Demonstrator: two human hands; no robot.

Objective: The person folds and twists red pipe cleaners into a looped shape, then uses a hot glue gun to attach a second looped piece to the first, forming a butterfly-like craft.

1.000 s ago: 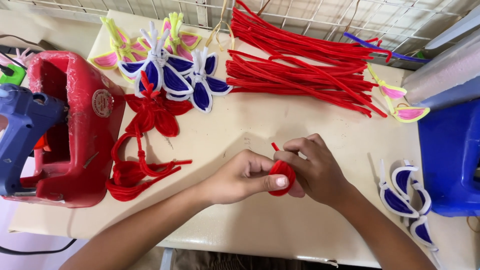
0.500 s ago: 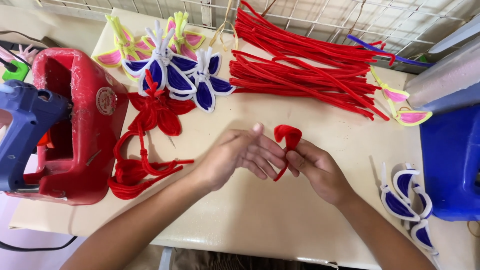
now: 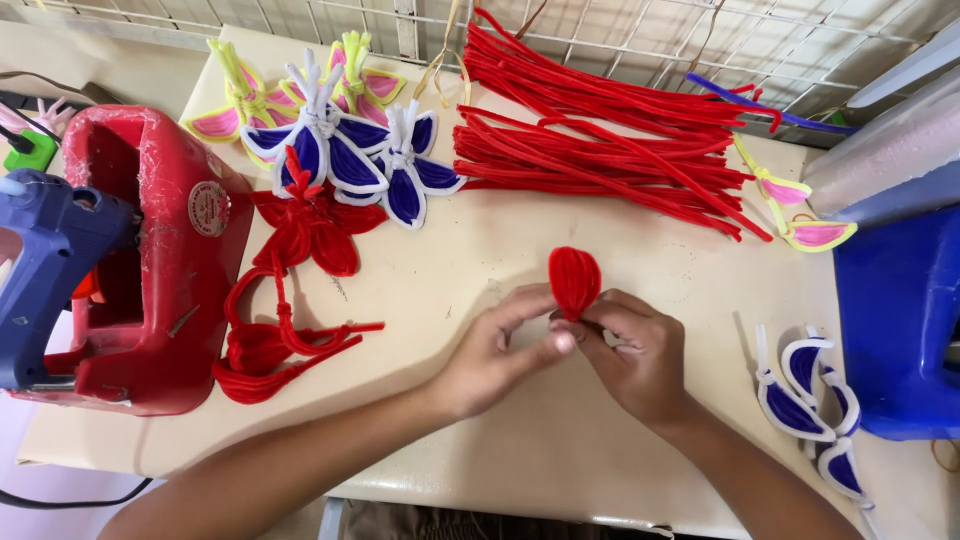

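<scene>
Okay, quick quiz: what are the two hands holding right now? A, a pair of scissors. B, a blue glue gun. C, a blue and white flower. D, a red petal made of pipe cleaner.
D: the left hand and right hand pinch the base of a red pipe-cleaner petal above the table.

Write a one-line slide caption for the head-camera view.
Both hands, left hand and right hand, pinch a red pipe-cleaner petal above the table.

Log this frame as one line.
left hand: pinching red petal base | right hand: pinching same base | petal: upright above table
</scene>
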